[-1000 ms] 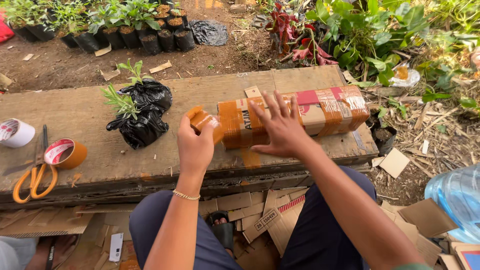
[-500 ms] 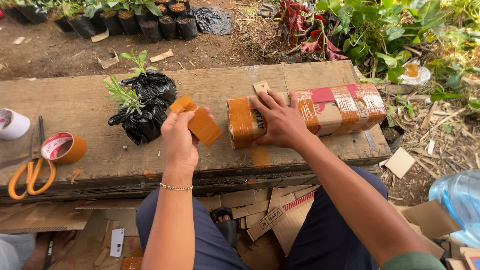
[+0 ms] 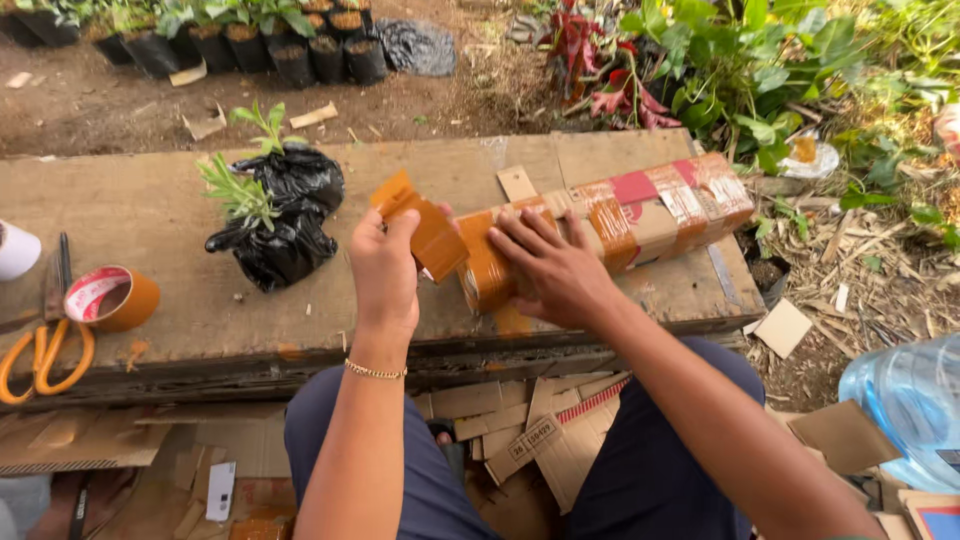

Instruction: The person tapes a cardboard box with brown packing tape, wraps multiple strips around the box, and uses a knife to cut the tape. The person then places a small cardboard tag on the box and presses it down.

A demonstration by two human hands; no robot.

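A long cardboard package (image 3: 640, 215) wrapped in bands of brown tape lies on a wooden board (image 3: 150, 210) in front of me. My right hand (image 3: 555, 265) presses flat on its left end. My left hand (image 3: 385, 265) holds a strip of brown tape (image 3: 420, 225) raised just left of that end; the strip's lower edge seems to reach the package. Two small seedlings in black plastic bags (image 3: 280, 215) lie on the board to the left of my left hand.
A brown tape roll (image 3: 110, 298), orange-handled scissors (image 3: 45, 345) and a white roll (image 3: 15, 250) sit at the board's left. Cardboard scraps (image 3: 530, 420) litter the ground by my knees. A clear water bottle (image 3: 900, 400) stands right. Potted seedlings (image 3: 250, 40) line the back.
My left hand has pulled the tape strip out from the package's left end and lifted it. My right hand slid left along the package to its end.
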